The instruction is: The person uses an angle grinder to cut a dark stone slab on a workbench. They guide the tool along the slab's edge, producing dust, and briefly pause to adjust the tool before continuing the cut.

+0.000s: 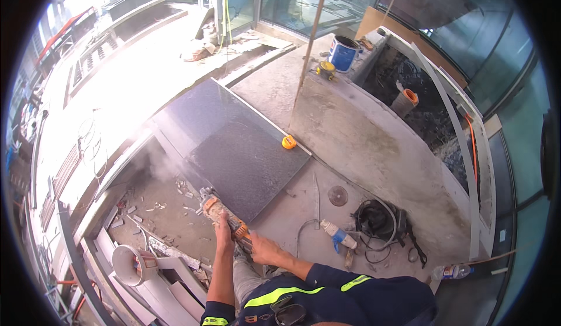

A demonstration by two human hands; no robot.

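An orange angle grinder is gripped in both my hands, its head against the near left edge of a dark stone slab. My left hand is closed round the grinder's front part, close to its head. Farther back, my right hand wraps the rear of its body. Pale dust drifts off to the left of the head, and the disc itself cannot be made out. On the slab's right edge sits a yellow tape measure, its blade drawn out along that edge.
Offcuts litter the ground at left, near a white bucket. At right lie a black bag, a cable and a white-and-blue cylindrical object. A wooden pole stands beyond the slab; a blue bucket rests on the ledge.
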